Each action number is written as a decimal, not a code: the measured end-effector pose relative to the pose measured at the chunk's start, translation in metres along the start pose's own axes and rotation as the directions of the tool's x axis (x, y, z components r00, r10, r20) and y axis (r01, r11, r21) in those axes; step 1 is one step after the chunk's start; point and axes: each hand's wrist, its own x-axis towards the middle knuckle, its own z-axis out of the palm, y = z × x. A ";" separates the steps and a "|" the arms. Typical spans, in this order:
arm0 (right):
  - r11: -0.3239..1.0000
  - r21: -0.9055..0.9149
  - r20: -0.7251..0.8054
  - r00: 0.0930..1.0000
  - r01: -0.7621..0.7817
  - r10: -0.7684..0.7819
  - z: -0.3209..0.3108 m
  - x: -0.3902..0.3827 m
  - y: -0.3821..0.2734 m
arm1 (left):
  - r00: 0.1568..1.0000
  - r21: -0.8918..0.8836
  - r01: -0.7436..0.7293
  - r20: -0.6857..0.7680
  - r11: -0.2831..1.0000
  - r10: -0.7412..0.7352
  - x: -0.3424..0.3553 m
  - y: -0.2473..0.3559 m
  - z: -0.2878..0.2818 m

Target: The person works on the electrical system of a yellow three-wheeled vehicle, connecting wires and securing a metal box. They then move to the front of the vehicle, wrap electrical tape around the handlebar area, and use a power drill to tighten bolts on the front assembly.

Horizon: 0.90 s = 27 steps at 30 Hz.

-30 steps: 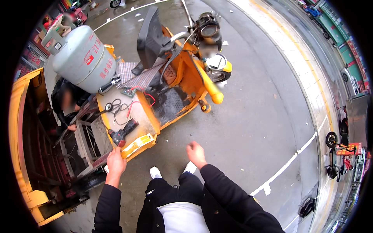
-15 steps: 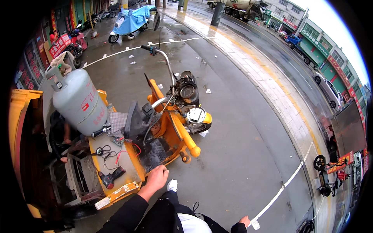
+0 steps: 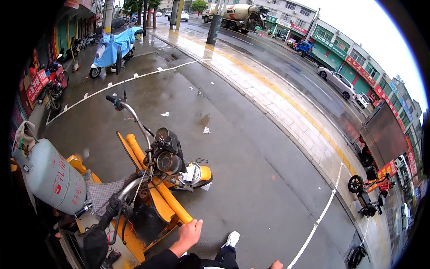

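My left hand (image 3: 190,232) is closed around the near end of a thick yellow tube (image 3: 172,204) on the front of a yellow cargo tricycle. Its fingertips are partly hidden. At the bottom edge my right hand (image 3: 276,264) shows only in part, away from the tricycle, its fingers cut off by the frame. Left of the tube rise the bent metal handlebar (image 3: 136,117) and round dark gauges (image 3: 168,162). A grey gas cylinder (image 3: 58,179) stands on the tricycle behind a checked cloth (image 3: 105,190). Low on the left, a power drill (image 3: 111,259) is partly visible.
Wet grey pavement (image 3: 251,179) with a white line (image 3: 313,231) spreads ahead and right. A blue-covered scooter (image 3: 114,49) stands far left, a red-and-black bike (image 3: 371,188) at the right. A mixer truck (image 3: 237,17) is on the road. My white shoe (image 3: 232,239) is beside the tricycle.
The view has swung right and come closer to the handlebar. My left hand has moved forward from beside the tricycle's bodywork onto the yellow tube's end. My right hand has sunk toward the bottom edge.
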 end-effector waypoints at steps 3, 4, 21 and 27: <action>0.970 0.229 0.100 0.993 -0.082 0.060 0.008 0.129 0.044 | 0.997 -0.026 0.018 -0.070 1.000 -0.020 0.036 0.021 0.039; 0.941 0.189 0.552 0.823 -0.280 0.134 0.022 0.143 0.012 | 0.993 -0.048 0.039 -0.109 0.998 -0.044 0.050 0.025 0.046; -0.114 0.910 0.269 -0.776 0.399 -0.570 0.148 -0.349 -0.652 | 0.872 -0.999 0.051 0.037 0.016 -0.488 0.282 0.096 0.102; -0.536 0.637 0.361 -0.829 0.554 -0.428 0.329 -0.284 -0.653 | 0.931 -0.920 0.071 0.199 -0.385 -0.305 0.391 0.121 0.116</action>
